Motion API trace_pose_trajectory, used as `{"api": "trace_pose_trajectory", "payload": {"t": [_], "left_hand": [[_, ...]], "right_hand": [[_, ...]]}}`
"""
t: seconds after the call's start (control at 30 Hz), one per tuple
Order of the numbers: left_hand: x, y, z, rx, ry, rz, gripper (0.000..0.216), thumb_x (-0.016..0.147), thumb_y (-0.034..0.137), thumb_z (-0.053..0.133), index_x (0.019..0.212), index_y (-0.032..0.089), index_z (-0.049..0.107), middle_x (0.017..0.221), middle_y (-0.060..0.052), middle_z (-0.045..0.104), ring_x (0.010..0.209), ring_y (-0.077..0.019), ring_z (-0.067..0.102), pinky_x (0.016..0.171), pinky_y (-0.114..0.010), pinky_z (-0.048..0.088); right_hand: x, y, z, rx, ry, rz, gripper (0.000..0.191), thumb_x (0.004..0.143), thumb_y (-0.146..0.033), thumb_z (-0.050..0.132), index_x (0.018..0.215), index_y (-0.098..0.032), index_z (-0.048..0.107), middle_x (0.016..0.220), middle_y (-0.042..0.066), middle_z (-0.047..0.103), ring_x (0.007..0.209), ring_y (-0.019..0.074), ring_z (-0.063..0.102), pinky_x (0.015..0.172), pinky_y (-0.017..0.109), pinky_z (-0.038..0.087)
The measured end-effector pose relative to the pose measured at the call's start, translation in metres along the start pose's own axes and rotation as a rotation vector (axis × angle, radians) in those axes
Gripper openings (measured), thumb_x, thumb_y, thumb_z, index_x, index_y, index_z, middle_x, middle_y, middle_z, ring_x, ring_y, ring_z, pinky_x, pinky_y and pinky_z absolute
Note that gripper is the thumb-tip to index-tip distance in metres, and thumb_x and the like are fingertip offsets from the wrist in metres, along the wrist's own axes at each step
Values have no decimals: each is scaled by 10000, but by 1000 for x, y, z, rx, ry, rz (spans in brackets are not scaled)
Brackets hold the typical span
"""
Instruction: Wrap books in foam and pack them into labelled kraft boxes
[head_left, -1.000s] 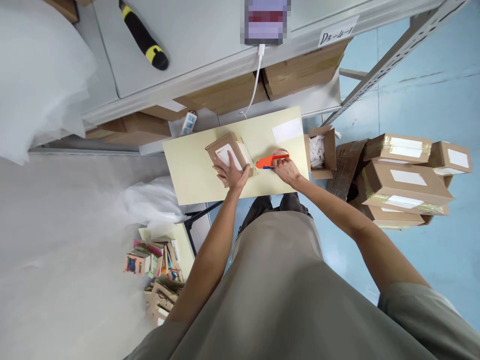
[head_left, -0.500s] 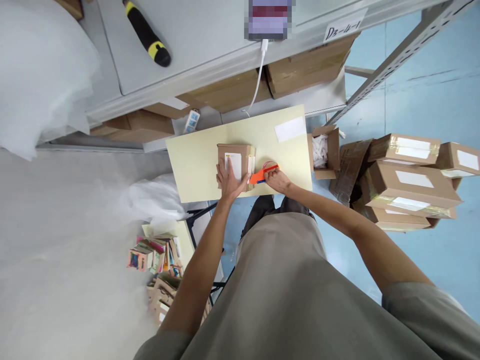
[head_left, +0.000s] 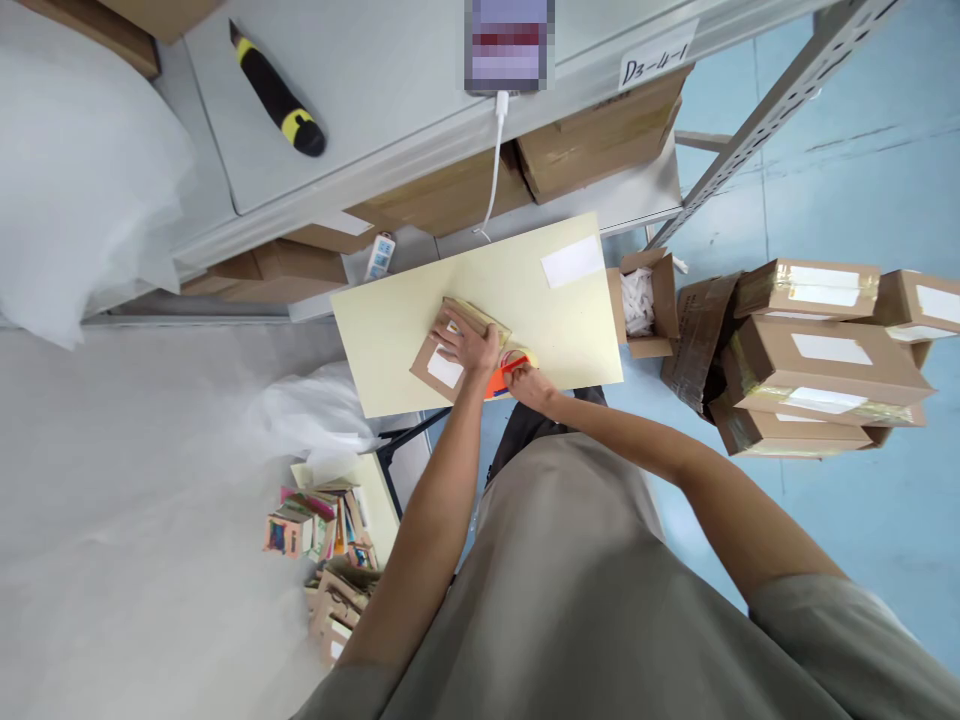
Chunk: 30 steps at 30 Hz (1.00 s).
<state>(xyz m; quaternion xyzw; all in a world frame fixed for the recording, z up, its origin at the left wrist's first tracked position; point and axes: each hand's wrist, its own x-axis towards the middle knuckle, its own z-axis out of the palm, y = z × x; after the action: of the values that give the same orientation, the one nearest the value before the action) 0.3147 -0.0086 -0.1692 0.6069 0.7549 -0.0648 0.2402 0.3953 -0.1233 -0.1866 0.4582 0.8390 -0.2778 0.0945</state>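
Note:
A small cardboard box with a white label lies turned at an angle on the cream tabletop. Across its upper part my left hand grips it, fingers spread over the box. Clear tape shows along the box's far right edge. My right hand is closed around an orange tape dispenser just right of the box, near the table's front edge. The dispenser's roll is partly hidden by the fingers. Whether the dispenser touches the box I cannot tell.
A white sheet lies at the table's right. An open carton and stacked taped boxes stand beyond. The grey shelf above bears a utility knife and a cabled device. Books and white wrapping sit left.
The box has turned and tilted on the table. My left hand has shifted from its left side to its upper right. My right hand has moved left and nearer me with the tape dispenser.

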Motion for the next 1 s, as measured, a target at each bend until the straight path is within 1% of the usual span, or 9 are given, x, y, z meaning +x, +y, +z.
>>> {"api": "trace_pose_trajectory", "payload": {"t": [0.13,0.27,0.33,0.43,0.53,0.63,0.73,0.9,1.0], "left_hand": [[-10,3,5,62,115,-125,1055,986,456,641,1814,117,84,1857,-264,164,1739,-479,62,1372,-709,118],[-18,5,8,63,106,-93,1053,973,425,647,1814,132,85,1854,-277,154,1742,-479,20,1352,-747,96],[-21,4,9,60,98,-81,1049,967,420,643,1812,133,91,1858,-278,131,1741,-482,-17,1346,-760,91],[-28,0,9,91,89,-49,1046,957,431,649,1807,120,123,1867,-271,88,1743,-469,-54,1359,-732,91],[-42,-5,10,130,60,43,1045,942,421,660,1807,138,147,1876,-244,72,1749,-438,-58,1372,-707,97],[-56,-10,10,140,20,139,1045,943,396,655,1813,154,128,1887,-212,36,1753,-415,-70,1379,-692,115],[-63,-15,7,136,10,182,1024,952,359,650,1813,158,134,1888,-197,53,1754,-419,-23,1381,-673,153],[-46,-17,-6,126,32,215,989,944,342,682,1807,179,228,1788,-227,293,1699,-474,180,1365,-628,240],[-33,-12,-11,120,59,194,860,958,276,658,1765,197,369,1658,-246,415,1616,-490,312,1328,-637,305]], "right_hand": [[-56,26,20,5,-45,19,531,1018,46,286,1446,52,599,1230,255,777,1078,308,745,1086,421,517],[-110,84,27,-28,-38,203,512,1026,36,294,1462,96,556,1262,332,744,1145,347,737,1112,486,496],[-123,113,23,-39,-19,287,492,1031,33,290,1451,114,534,1226,352,736,1112,361,741,1093,522,493],[-116,137,11,-23,83,325,431,1047,17,327,1412,47,555,1150,272,756,1075,328,742,1093,475,477],[-86,131,-2,-35,119,321,397,1054,16,312,1345,18,583,1154,262,756,1054,315,738,1086,451,460],[-53,110,-10,-38,117,290,402,1058,7,300,1333,29,592,1159,277,759,1051,321,733,1045,446,460],[-35,93,-13,-35,108,257,415,1050,3,320,1355,60,595,1150,293,770,1047,329,733,1013,450,459],[-29,77,-12,-46,76,221,423,1038,22,323,1322,64,633,1134,291,783,1041,330,746,984,442,468],[-23,62,-14,-51,62,183,422,1044,19,314,1299,57,648,1131,294,784,1034,325,755,957,435,488]]}}
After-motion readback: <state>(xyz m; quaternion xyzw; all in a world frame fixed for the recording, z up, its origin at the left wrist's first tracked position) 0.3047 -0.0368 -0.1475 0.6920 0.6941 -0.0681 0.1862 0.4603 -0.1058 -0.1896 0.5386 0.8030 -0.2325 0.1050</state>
